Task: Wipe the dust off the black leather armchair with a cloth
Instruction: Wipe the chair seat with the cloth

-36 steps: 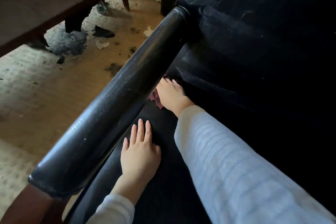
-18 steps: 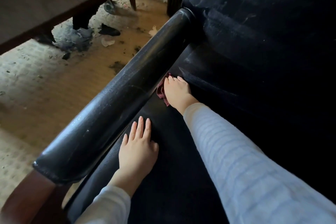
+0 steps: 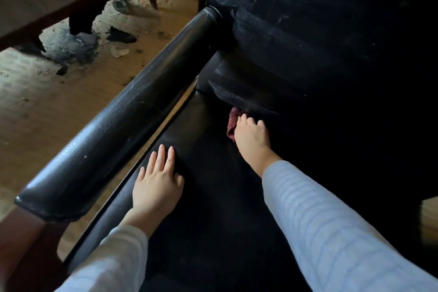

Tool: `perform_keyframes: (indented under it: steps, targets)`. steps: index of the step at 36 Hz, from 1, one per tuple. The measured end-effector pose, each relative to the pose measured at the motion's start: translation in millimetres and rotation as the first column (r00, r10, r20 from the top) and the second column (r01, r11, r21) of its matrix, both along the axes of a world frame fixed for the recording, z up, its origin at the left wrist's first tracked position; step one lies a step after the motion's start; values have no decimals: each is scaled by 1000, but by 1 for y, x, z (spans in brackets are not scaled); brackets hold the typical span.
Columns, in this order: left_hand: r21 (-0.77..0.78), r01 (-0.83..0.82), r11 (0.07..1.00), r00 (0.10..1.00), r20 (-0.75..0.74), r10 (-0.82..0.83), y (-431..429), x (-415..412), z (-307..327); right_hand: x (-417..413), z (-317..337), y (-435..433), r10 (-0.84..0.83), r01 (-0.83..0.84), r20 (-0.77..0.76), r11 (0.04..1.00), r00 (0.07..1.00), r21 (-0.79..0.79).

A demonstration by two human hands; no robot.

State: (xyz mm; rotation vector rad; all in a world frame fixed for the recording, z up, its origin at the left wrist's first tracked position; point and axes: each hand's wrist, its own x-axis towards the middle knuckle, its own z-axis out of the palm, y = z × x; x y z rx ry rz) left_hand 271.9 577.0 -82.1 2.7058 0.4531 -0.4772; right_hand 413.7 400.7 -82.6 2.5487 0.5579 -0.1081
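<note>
One armchair point(image 3: 118, 125), one cloth point(image 3: 233, 121), two hands point(image 3: 157, 187) point(image 3: 251, 136)

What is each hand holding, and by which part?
The right hand holds the dark red cloth, bunched under its curled fingers; the grip is hidden. The left hand holds nothing and lies flat on the seat.

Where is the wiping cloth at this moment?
In the head view, the dark red cloth is bunched under the right hand at the back of the seat cushion, just below the backrest and right of the armrest.
</note>
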Motion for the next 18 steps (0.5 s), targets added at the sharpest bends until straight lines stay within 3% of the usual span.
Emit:
perform_keyframes:
  steps: [9,18]
  targets:
    - [78,-2,997,1000,27,0,-19,-1,5,-19,5,-51,-73,72,-32,997,997,-43]
    - [84,409,909,907,78,-415,-102,12,21,-34,1,-99,-127,125,-55,992,990,-36]
